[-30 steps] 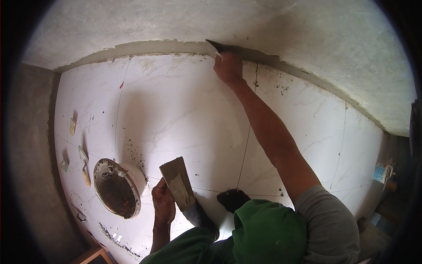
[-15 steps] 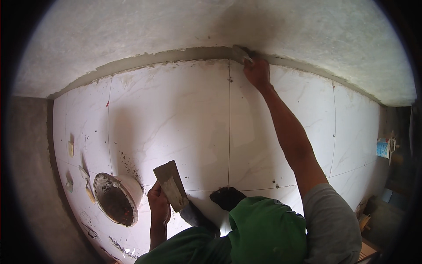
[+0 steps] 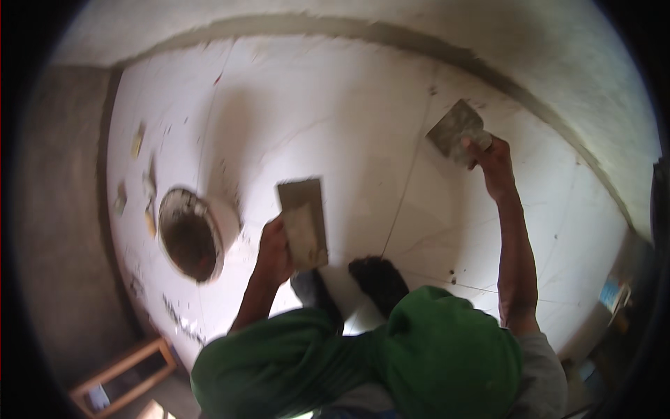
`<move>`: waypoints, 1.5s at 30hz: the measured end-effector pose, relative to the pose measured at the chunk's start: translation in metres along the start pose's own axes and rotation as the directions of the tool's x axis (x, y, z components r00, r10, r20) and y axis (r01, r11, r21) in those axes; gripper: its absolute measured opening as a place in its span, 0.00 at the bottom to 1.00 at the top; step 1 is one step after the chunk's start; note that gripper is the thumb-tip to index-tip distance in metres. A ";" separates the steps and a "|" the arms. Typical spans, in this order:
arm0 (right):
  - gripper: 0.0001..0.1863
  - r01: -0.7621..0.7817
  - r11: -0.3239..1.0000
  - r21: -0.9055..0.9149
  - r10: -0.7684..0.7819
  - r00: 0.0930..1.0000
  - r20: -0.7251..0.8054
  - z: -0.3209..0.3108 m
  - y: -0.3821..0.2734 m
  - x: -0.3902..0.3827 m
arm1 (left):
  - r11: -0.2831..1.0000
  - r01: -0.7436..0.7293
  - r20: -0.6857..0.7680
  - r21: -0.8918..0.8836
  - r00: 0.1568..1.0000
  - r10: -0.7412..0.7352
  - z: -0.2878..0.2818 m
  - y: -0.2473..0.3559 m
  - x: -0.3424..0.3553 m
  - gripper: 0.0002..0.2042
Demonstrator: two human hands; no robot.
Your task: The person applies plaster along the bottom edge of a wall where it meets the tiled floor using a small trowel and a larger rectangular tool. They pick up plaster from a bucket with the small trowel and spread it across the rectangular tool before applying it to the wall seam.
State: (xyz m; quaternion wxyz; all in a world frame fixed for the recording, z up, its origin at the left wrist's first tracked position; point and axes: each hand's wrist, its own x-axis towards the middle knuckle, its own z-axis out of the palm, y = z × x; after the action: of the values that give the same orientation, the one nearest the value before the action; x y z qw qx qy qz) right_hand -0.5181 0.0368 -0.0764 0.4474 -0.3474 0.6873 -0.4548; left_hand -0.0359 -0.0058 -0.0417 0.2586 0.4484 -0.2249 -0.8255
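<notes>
My left hand (image 3: 273, 248) grips a flat rectangular plastering board (image 3: 301, 216) smeared with grey mortar, held low over the white marbled floor tiles (image 3: 349, 133). My right hand (image 3: 492, 157), at the upper right, is closed on a trowel with a squarish grey blade (image 3: 450, 122), out over the tiles short of the mortar strip (image 3: 363, 29) along the wall base. A mortar bucket (image 3: 188, 244) stands left of my left hand. Beneath me are my dark-shod feet (image 3: 377, 279). The picture is somewhat blurred.
Small tools, among them a trowel (image 3: 149, 192), lie on the tiles at the left. Plaster walls (image 3: 66, 181) bound the floor. A wooden-framed object (image 3: 162, 356) is at the lower left. A blue-and-white container (image 3: 614, 297) sits at the right edge.
My right hand has drawn the trowel back from the mortar strip, out over the tiles and rightward. The view has shifted, and the board in my left hand appears higher in the picture.
</notes>
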 end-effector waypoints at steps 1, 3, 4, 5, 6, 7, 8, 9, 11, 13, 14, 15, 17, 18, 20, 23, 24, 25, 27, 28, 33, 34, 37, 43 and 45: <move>0.14 -0.077 0.969 0.234 0.039 0.986 0.161 0.025 -0.004 -0.014 | 0.995 -0.003 -0.158 0.099 0.987 0.018 0.030 0.001 0.004 0.18; 0.15 -0.223 0.919 0.327 0.083 0.917 0.391 0.074 -0.013 -0.042 | 0.998 -0.001 0.140 -0.055 0.990 0.009 0.016 -0.001 0.011 0.15; 0.15 -0.298 0.898 0.323 0.091 0.845 0.526 0.099 -0.018 -0.050 | 0.976 0.041 0.220 -0.215 0.975 0.007 0.017 -0.001 0.013 0.16; 0.15 -0.370 0.876 0.309 0.092 0.757 0.646 0.120 -0.025 -0.058 | 0.974 0.037 0.205 -0.223 0.979 0.010 0.025 0.002 0.011 0.16; 0.15 -0.381 0.871 0.309 0.085 0.738 0.670 0.144 -0.021 -0.065 | 0.981 0.037 0.150 -0.189 0.989 -0.008 0.031 0.004 0.005 0.16; 0.15 -0.409 0.834 0.370 0.049 0.723 0.689 0.159 -0.015 -0.069 | 0.986 0.048 0.122 -0.161 0.992 -0.028 0.040 0.004 0.007 0.16; 0.15 -0.423 0.815 0.397 0.031 0.715 0.698 0.167 -0.015 -0.074 | 0.985 0.043 0.120 -0.166 0.993 -0.023 0.042 0.001 0.012 0.16; 0.15 -0.443 0.790 0.424 0.006 0.698 0.716 0.178 -0.015 -0.078 | 0.983 0.059 0.147 -0.176 0.989 -0.033 0.041 -0.003 0.012 0.16; 0.15 -0.524 0.660 0.539 0.015 0.726 0.688 0.191 -0.022 -0.087 | 0.980 0.069 0.160 -0.186 0.986 -0.039 0.036 -0.003 0.005 0.16; 0.15 -0.527 0.642 0.556 0.000 0.726 0.688 0.191 -0.017 -0.089 | 0.991 0.031 0.151 -0.131 0.988 -0.011 0.036 -0.007 0.005 0.16; 0.14 -0.526 0.620 0.581 -0.022 0.729 0.684 0.191 -0.014 -0.089 | 0.990 0.034 0.152 -0.136 0.988 -0.014 0.034 -0.010 0.005 0.16; 0.14 -0.525 0.621 0.582 -0.018 0.733 0.680 0.190 -0.013 -0.089 | 0.990 0.030 0.168 -0.139 0.986 -0.006 0.032 -0.011 0.004 0.17; 0.14 -0.522 0.643 0.560 -0.024 0.718 0.696 0.186 -0.011 -0.087 | 0.990 0.033 0.189 -0.140 0.982 -0.006 0.030 -0.013 0.002 0.18; 0.14 -0.518 0.643 0.564 -0.022 0.724 0.690 0.183 -0.012 -0.085 | 0.984 -0.001 0.248 -0.181 0.968 0.046 0.030 -0.012 0.002 0.19; 0.15 -0.512 0.657 0.554 -0.006 0.731 0.683 0.177 -0.014 -0.081 | 0.975 -0.025 0.309 -0.222 0.946 0.095 0.030 -0.011 0.001 0.20; 0.15 -0.437 0.669 0.601 0.005 0.811 0.585 0.170 -0.007 -0.077 | 0.954 -0.022 0.267 -0.300 0.958 0.106 0.026 -0.009 -0.001 0.23; 0.15 -0.438 0.670 0.599 0.009 0.811 0.584 0.162 -0.003 -0.073 | 0.950 -0.016 0.277 -0.311 0.955 0.106 0.021 -0.007 -0.003 0.22; 0.14 -0.350 0.800 0.487 0.064 0.857 0.511 0.150 -0.002 -0.067 | 0.947 -0.013 0.289 -0.320 0.951 0.111 0.018 -0.004 -0.004 0.21; 0.14 -0.260 0.903 0.342 0.093 0.896 0.435 0.142 -0.014 -0.064 | 0.949 -0.094 0.336 -0.300 0.921 0.198 0.013 0.008 0.007 0.20; 0.13 -0.086 0.989 0.124 0.039 0.940 0.340 0.140 -0.029 -0.073 | 0.944 -0.166 0.365 -0.285 0.892 0.267 0.008 0.009 0.006 0.19; 0.14 0.772 0.581 -0.258 -0.699 0.635 0.327 0.168 -0.064 -0.111 | 0.926 -0.364 -0.180 -0.105 0.922 0.342 0.020 0.018 0.007 0.19; 0.19 0.902 0.356 -0.243 -0.812 0.427 0.398 0.175 -0.064 -0.116 | 0.919 -0.385 -0.205 -0.082 0.909 0.363 0.022 0.020 0.006 0.19; 0.29 0.941 0.191 -0.279 -0.831 0.307 0.465 0.195 -0.068 -0.121 | 0.929 -0.368 -0.228 -0.033 0.908 0.351 0.035 0.023 0.006 0.20; 0.29 0.926 0.159 -0.343 -0.849 0.306 0.431 0.204 -0.073 -0.085 | 0.920 -0.366 0.045 0.140 0.930 0.364 0.032 0.024 0.002 0.22; 0.29 0.912 0.144 -0.385 -0.880 0.296 0.372 0.214 -0.075 -0.064 | 0.938 -0.226 -0.060 0.263 0.966 0.250 0.042 0.029 0.001 0.21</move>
State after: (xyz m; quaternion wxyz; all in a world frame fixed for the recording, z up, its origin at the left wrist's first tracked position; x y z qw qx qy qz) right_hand -0.2911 0.0003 -0.0265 -0.0077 -0.8069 0.4268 -0.4082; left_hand -0.0653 -0.0229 -0.0037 0.3072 0.4851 -0.3692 -0.7307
